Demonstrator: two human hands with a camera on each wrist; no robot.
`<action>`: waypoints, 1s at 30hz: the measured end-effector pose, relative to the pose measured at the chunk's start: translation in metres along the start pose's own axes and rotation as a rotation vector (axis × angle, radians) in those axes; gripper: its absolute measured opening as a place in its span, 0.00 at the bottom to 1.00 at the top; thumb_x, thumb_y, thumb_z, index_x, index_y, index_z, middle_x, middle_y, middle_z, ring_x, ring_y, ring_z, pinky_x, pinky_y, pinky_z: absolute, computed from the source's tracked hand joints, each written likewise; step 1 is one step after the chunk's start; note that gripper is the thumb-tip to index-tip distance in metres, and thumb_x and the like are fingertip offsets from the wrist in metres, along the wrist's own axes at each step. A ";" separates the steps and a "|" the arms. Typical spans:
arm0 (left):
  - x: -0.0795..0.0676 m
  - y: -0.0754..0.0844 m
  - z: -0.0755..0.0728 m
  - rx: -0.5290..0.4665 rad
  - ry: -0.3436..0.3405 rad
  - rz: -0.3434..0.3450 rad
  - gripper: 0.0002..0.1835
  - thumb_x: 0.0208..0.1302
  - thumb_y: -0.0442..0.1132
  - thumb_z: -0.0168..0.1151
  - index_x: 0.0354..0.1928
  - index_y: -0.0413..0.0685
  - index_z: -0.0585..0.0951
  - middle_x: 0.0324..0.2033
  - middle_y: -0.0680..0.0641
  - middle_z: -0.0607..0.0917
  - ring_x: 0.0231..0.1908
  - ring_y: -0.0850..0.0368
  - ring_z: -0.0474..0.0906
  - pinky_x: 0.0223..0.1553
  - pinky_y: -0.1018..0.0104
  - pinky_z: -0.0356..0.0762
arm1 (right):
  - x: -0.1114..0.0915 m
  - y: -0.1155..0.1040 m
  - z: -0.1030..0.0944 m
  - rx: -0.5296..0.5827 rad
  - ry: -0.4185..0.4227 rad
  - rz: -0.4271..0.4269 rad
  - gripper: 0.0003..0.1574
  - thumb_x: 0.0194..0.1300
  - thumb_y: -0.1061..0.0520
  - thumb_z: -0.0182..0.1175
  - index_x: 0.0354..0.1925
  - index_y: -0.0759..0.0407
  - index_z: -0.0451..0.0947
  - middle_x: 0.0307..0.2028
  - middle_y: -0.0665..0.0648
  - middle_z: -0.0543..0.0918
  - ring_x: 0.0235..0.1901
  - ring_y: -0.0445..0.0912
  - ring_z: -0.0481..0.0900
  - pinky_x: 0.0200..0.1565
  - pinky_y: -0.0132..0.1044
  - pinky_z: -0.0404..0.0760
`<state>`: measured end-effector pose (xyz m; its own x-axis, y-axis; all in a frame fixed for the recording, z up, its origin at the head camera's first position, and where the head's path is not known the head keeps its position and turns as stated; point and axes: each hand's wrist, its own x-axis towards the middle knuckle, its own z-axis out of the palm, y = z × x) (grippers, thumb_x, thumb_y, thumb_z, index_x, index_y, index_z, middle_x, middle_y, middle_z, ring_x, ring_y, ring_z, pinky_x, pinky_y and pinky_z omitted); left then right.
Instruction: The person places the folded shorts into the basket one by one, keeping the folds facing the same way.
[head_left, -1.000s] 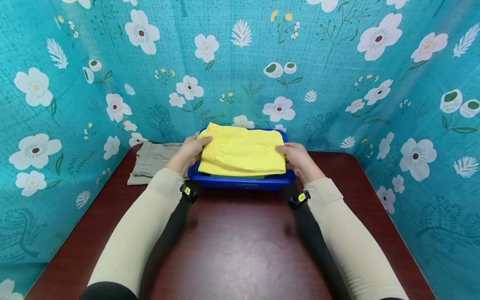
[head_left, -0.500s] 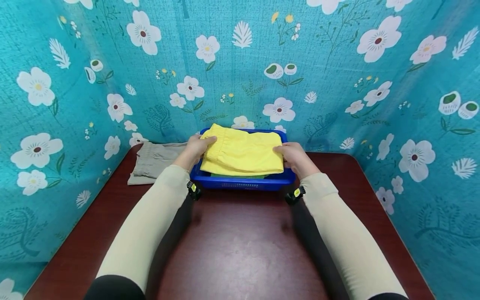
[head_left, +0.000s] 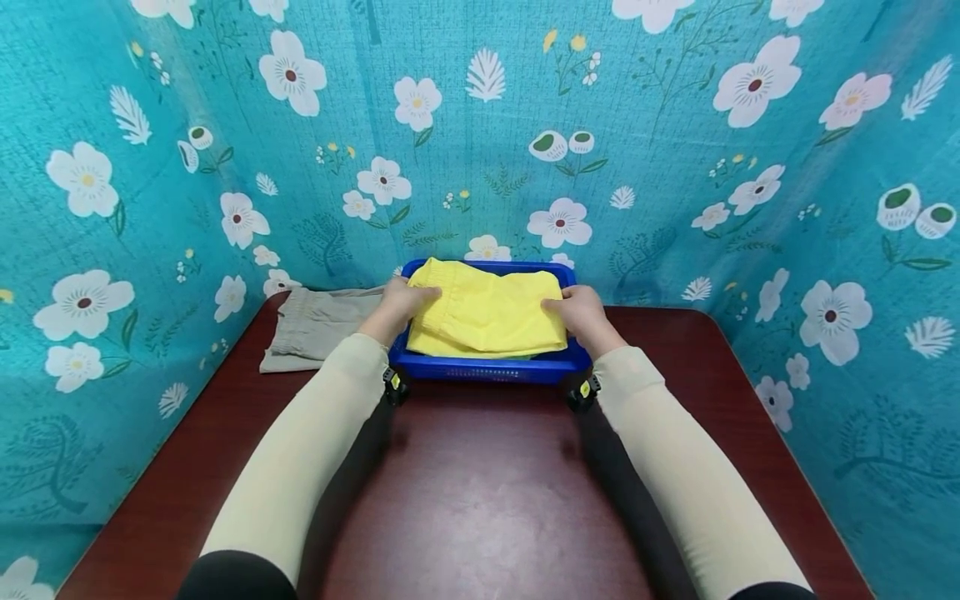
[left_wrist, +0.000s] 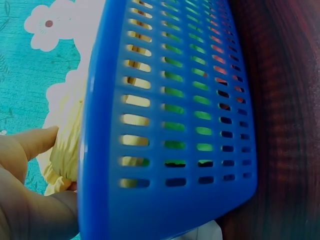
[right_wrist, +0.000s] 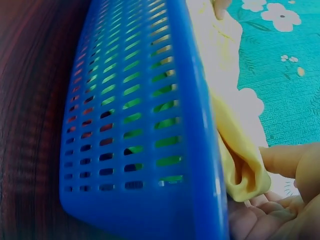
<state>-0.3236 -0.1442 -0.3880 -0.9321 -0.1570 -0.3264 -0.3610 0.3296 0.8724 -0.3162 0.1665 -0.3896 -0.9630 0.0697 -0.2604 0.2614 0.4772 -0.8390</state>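
Folded yellow shorts with a gathered elastic waistband lie in the mouth of a blue plastic basket. At the waistband end, my left hand pinches them, thumb on top. My right hand grips the opposite end the same way. In the right wrist view, a curled fold of the yellow shorts sits between thumb and fingers, just over the basket rim. Green and red cloth shows through the slots of the basket in both wrist views; most of it is hidden.
Folded grey trousers or shorts lie left of the basket, by the left forearm. The dark red-brown table reaches toward me. A blue floral curtain hangs close behind the basket and along both sides.
Both hands have lowered the yellow shorts into the basket, and they have drawn slightly closer together. The strip of green cloth seen below the shorts is now mostly covered.
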 end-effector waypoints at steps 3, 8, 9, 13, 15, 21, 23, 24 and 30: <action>0.002 -0.002 0.004 0.015 0.035 0.002 0.44 0.60 0.50 0.66 0.71 0.42 0.55 0.63 0.40 0.68 0.57 0.47 0.72 0.56 0.54 0.75 | 0.002 0.000 0.005 -0.109 0.066 -0.053 0.16 0.65 0.48 0.61 0.42 0.60 0.75 0.31 0.56 0.77 0.25 0.46 0.79 0.25 0.36 0.80; 0.005 -0.001 0.009 0.120 0.066 0.027 0.41 0.60 0.49 0.66 0.70 0.40 0.59 0.61 0.40 0.70 0.57 0.47 0.72 0.56 0.54 0.75 | -0.001 -0.003 0.012 -0.293 0.164 -0.129 0.16 0.65 0.48 0.61 0.29 0.57 0.70 0.20 0.51 0.62 0.18 0.46 0.68 0.21 0.36 0.68; 0.004 0.000 0.010 0.140 0.066 0.027 0.41 0.60 0.49 0.66 0.69 0.40 0.59 0.61 0.40 0.70 0.57 0.48 0.72 0.56 0.54 0.75 | -0.002 -0.004 0.013 -0.317 0.173 -0.134 0.16 0.65 0.48 0.61 0.30 0.57 0.71 0.20 0.51 0.61 0.19 0.46 0.67 0.21 0.37 0.67; 0.002 0.003 0.011 0.182 0.064 0.025 0.40 0.60 0.49 0.66 0.68 0.39 0.62 0.59 0.41 0.72 0.56 0.48 0.73 0.54 0.54 0.76 | -0.003 -0.005 0.016 -0.410 0.197 -0.148 0.15 0.65 0.47 0.60 0.36 0.58 0.74 0.25 0.54 0.67 0.25 0.49 0.70 0.26 0.39 0.68; 0.001 0.004 0.011 0.206 0.065 0.026 0.38 0.60 0.48 0.66 0.67 0.39 0.64 0.57 0.41 0.73 0.55 0.48 0.74 0.54 0.54 0.76 | -0.003 -0.005 0.018 -0.458 0.206 -0.157 0.16 0.66 0.47 0.59 0.39 0.59 0.74 0.29 0.56 0.72 0.27 0.50 0.72 0.27 0.40 0.69; 0.001 0.000 0.011 0.277 0.058 0.043 0.33 0.60 0.48 0.66 0.61 0.37 0.69 0.53 0.40 0.77 0.50 0.48 0.76 0.50 0.54 0.77 | -0.003 -0.004 0.023 -0.521 0.200 -0.149 0.19 0.67 0.47 0.58 0.48 0.60 0.73 0.36 0.58 0.78 0.32 0.51 0.76 0.30 0.41 0.74; 0.001 -0.002 0.012 0.299 0.059 0.062 0.32 0.60 0.48 0.66 0.60 0.37 0.70 0.52 0.40 0.78 0.49 0.48 0.76 0.49 0.54 0.78 | -0.002 -0.003 0.024 -0.531 0.200 -0.146 0.20 0.67 0.48 0.57 0.49 0.61 0.73 0.37 0.58 0.79 0.32 0.50 0.76 0.30 0.41 0.74; 0.002 -0.003 0.012 0.306 0.061 0.071 0.32 0.60 0.48 0.66 0.60 0.36 0.70 0.52 0.40 0.78 0.48 0.48 0.76 0.48 0.54 0.78 | -0.001 -0.003 0.024 -0.536 0.200 -0.145 0.21 0.67 0.48 0.57 0.50 0.61 0.73 0.38 0.58 0.79 0.33 0.50 0.76 0.31 0.41 0.75; 0.004 -0.008 0.015 0.355 0.066 0.101 0.31 0.61 0.47 0.64 0.60 0.36 0.70 0.52 0.39 0.77 0.45 0.49 0.75 0.44 0.57 0.77 | 0.002 -0.001 0.027 -0.597 0.206 -0.161 0.22 0.68 0.49 0.56 0.52 0.63 0.72 0.42 0.61 0.80 0.35 0.51 0.79 0.34 0.45 0.79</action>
<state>-0.3250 -0.1331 -0.4014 -0.9638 -0.1630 -0.2111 -0.2660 0.6472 0.7144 -0.3171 0.1427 -0.4020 -0.9955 0.0950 -0.0069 0.0885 0.8964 -0.4344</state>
